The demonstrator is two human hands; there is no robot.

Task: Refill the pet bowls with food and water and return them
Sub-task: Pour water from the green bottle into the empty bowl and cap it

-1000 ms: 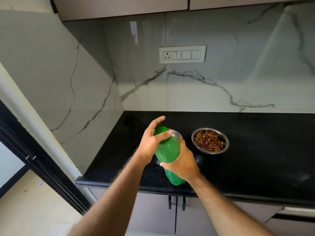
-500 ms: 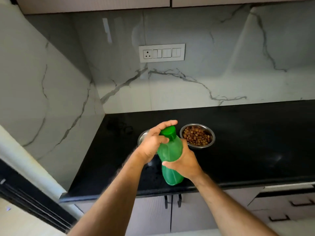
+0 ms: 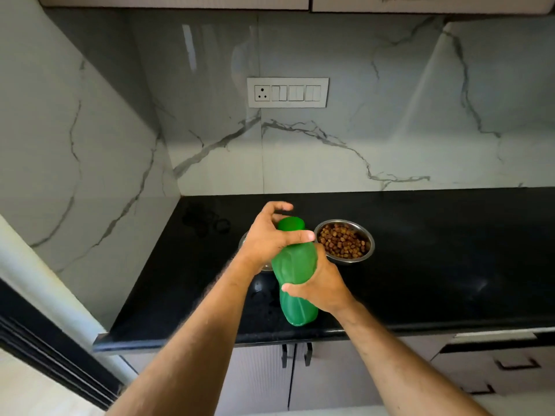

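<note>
Black counter (image 3: 435, 250) before me, marble wall (image 3: 375, 139), switch plate (image 3: 287, 92) above, cupboard doors (image 3: 330, 376) below my arms

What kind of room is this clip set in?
Most likely a home kitchen: a black stone countertop with cabinet doors below, a marble-look backsplash carrying a socket-and-switch panel, and wall cabinets above.

Readable text: none.
Green bottle (image 3: 295, 274), held in both hands: no label legible.
Switch plate (image 3: 287, 92), on the wall above the hands: no markings legible.
</note>
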